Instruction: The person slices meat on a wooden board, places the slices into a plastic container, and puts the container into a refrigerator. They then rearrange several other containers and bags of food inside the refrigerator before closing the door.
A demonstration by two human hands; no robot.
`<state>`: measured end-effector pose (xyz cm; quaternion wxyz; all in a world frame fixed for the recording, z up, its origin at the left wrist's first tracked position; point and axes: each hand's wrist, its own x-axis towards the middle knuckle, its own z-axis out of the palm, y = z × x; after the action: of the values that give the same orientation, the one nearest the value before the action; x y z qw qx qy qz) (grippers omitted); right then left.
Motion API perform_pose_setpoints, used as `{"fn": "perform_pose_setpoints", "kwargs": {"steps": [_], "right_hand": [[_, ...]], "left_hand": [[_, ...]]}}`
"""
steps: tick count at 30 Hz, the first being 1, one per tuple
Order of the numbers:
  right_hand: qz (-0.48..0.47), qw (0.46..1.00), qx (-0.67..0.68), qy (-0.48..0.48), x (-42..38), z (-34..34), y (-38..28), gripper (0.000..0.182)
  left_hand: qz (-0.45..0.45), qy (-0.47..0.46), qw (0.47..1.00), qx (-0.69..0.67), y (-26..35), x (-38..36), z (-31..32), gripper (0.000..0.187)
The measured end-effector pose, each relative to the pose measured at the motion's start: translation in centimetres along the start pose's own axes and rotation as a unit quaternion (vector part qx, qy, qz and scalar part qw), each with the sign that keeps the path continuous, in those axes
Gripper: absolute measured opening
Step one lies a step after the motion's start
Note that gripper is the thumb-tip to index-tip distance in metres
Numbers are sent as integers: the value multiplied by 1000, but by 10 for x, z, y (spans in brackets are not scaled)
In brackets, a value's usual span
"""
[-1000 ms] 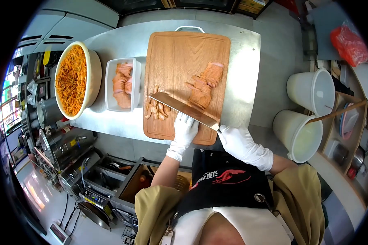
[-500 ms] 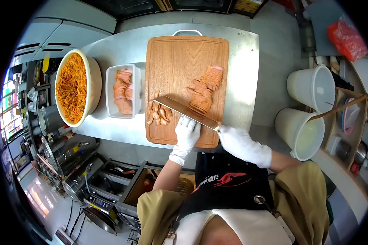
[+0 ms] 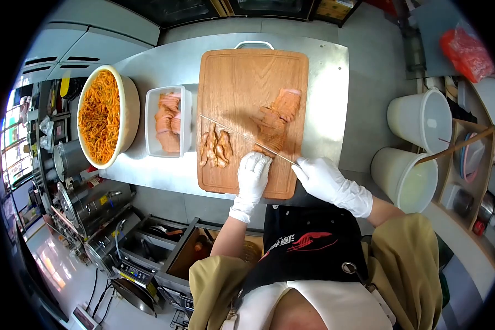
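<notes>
My right hand (image 3: pixel 325 184), in a white glove, is closed around the handle of a kitchen knife (image 3: pixel 247 137). The blade stands nearly on edge and slants across the wooden cutting board (image 3: pixel 247 71), over the near end of a row of sliced meat (image 3: pixel 280 113). My left hand (image 3: pixel 253 175), gloved too, rests on the board with curled fingers against the meat's near end, right beside the blade. Part of the meat under those fingers is hidden. Left of it lies a small pile of brown, glossy meat trimmings (image 3: pixel 215 147).
A clear plastic container (image 3: pixel 186 124) with sliced meat stands left of the board. Beyond it is a cream tub (image 3: pixel 129 113) of shredded orange food. All rest on a steel table (image 3: pixel 327 110). Two white buckets (image 3: pixel 393 173) stand at the right.
The knife has turned from showing its flat side to standing on edge, and its tip has shifted up and left. My right hand has risen slightly; my left hand stays by the meat.
</notes>
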<state>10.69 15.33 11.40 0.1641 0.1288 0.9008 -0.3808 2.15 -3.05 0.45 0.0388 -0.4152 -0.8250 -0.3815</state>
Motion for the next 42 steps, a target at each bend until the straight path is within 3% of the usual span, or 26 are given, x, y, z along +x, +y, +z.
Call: {"fn": "perform_pose_setpoints", "kwargs": {"steps": [8,15,18,23,27,33,35,36,39,42], "right_hand": [[-29,999,-44,5,-17,19,-5,18],[-42,996,-57,50,-18,24,-11,18],[-39,997,-53,30,-28,16,-13,19],[52,994,-81,-59,-82,2,4,16],[35,995,-60,-69,-49,6,-6,13],[-70,990,-116,33,14,50,-4,14],[-44,996,-29,69,17,54,12,23],[-4,999,14,42,18,39,12,31],[19,995,88,36,21,27,21,32],[40,997,72,-6,6,11,7,31]], "left_hand": [[0,-22,999,32,-3,-2,-2,33],[-2,-17,999,41,-8,-10,1,35],[-6,-9,999,37,-5,-7,1,34],[-16,-16,998,54,-4,-5,-1,33],[-13,-23,999,39,-7,-4,-2,28],[-19,-16,999,31,-4,-1,-3,23],[-10,4,1000,-1,-1,3,-3,19],[-10,6,1000,-2,0,4,-3,19],[2,5,1000,-6,0,4,-6,20],[-2,2,1000,-3,1,3,-6,19]]}}
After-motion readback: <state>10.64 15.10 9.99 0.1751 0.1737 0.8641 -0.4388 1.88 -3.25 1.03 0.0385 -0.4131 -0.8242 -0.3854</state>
